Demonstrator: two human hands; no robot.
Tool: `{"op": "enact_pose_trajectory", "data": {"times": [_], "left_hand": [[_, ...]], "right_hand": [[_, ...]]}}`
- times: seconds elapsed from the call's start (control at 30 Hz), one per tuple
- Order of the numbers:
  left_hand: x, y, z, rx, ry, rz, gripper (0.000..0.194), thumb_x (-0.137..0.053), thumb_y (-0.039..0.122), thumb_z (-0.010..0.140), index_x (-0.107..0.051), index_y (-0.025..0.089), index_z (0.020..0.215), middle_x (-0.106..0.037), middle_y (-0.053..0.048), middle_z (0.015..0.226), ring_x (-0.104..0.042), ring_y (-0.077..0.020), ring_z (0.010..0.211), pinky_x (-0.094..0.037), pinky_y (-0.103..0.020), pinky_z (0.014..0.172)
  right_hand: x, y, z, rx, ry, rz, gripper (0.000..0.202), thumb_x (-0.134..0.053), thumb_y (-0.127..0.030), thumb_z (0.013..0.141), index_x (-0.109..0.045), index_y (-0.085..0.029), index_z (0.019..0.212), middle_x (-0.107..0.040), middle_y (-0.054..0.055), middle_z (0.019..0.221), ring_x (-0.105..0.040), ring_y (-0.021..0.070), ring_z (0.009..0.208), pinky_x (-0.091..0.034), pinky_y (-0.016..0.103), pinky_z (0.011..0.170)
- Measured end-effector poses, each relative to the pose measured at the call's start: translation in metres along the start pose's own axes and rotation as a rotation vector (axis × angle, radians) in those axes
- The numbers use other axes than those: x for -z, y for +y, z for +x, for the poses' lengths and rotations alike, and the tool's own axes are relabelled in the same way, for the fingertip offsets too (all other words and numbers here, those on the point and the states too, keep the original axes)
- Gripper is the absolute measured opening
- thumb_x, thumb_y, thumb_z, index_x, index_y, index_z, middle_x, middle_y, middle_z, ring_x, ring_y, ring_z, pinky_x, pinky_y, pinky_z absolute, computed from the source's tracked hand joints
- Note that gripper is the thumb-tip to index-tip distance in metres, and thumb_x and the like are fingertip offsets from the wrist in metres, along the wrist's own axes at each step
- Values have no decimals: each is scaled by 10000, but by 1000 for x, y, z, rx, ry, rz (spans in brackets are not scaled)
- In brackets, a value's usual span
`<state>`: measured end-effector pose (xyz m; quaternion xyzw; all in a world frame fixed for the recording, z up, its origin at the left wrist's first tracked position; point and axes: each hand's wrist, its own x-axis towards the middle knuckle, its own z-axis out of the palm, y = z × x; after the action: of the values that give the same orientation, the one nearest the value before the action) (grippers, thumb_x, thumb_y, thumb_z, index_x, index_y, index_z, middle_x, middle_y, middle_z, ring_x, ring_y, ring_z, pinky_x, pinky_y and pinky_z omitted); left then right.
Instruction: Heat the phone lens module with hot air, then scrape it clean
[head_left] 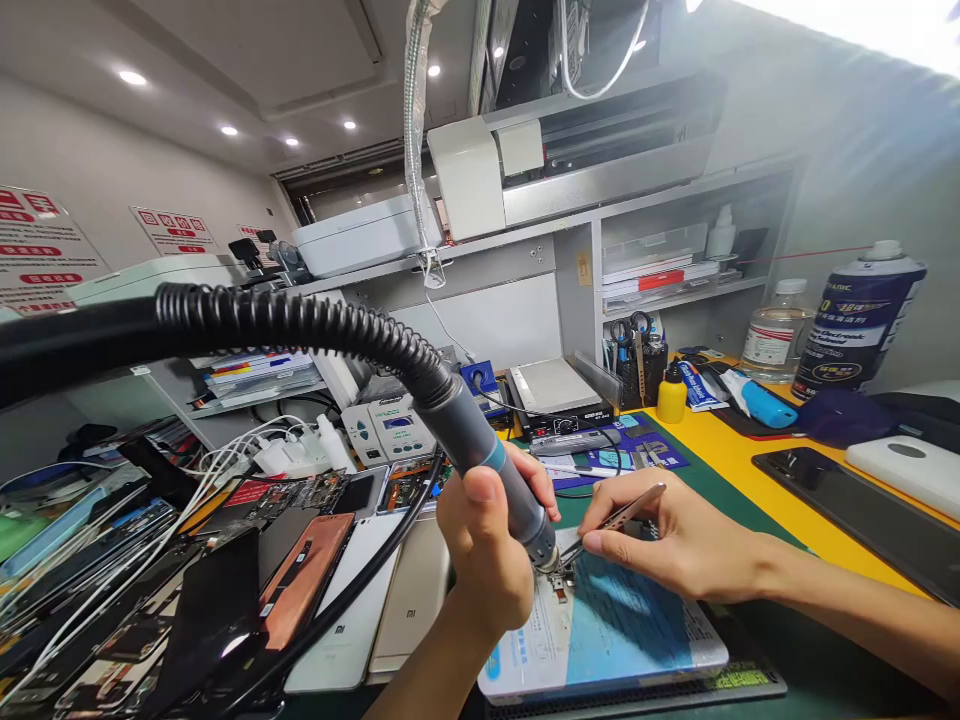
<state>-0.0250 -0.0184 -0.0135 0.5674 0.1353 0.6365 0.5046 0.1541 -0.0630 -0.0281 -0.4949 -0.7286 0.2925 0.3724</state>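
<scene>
My left hand is wrapped around the grey handle of a hot air gun, whose black hose with a wire spring arches off to the left. Its metal nozzle points down at a small electronic part lying on a blue and white box. In my right hand is a pair of metal tweezers, pinched between thumb and fingers. The tweezer tips reach the small part right beside the nozzle. Whether they grip it I cannot tell.
Several phones, among them a gold one, and phone parts crowd the left. At the back stand a white control station and a flat metal plate device. A spray can, a yellow bottle and a black phone are on the right.
</scene>
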Motion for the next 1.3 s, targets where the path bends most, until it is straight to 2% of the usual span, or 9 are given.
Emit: {"op": "enact_pose_trajectory", "data": {"times": [0.93, 1.3], "left_hand": [[2, -12, -1, 20, -20, 1, 654, -463, 778, 947, -622, 190, 709, -589, -21, 605, -561, -159, 529, -445, -308, 532], [1, -12, 0, 39, 4, 2, 657, -472, 783, 940, -624, 188, 708, -596, -19, 603, -570, -155, 520, -454, -295, 517]], "right_hand": [[-2, 3, 0, -4, 11, -26, 258, -671, -358, 927, -785, -144, 843, -779, 94, 801, -703, 213, 725, -550, 317, 685], [-3, 2, 0, -16, 10, 3, 263, -668, -358, 929, -777, -140, 829, -763, 80, 769, -670, 193, 692, -519, 296, 648]]}}
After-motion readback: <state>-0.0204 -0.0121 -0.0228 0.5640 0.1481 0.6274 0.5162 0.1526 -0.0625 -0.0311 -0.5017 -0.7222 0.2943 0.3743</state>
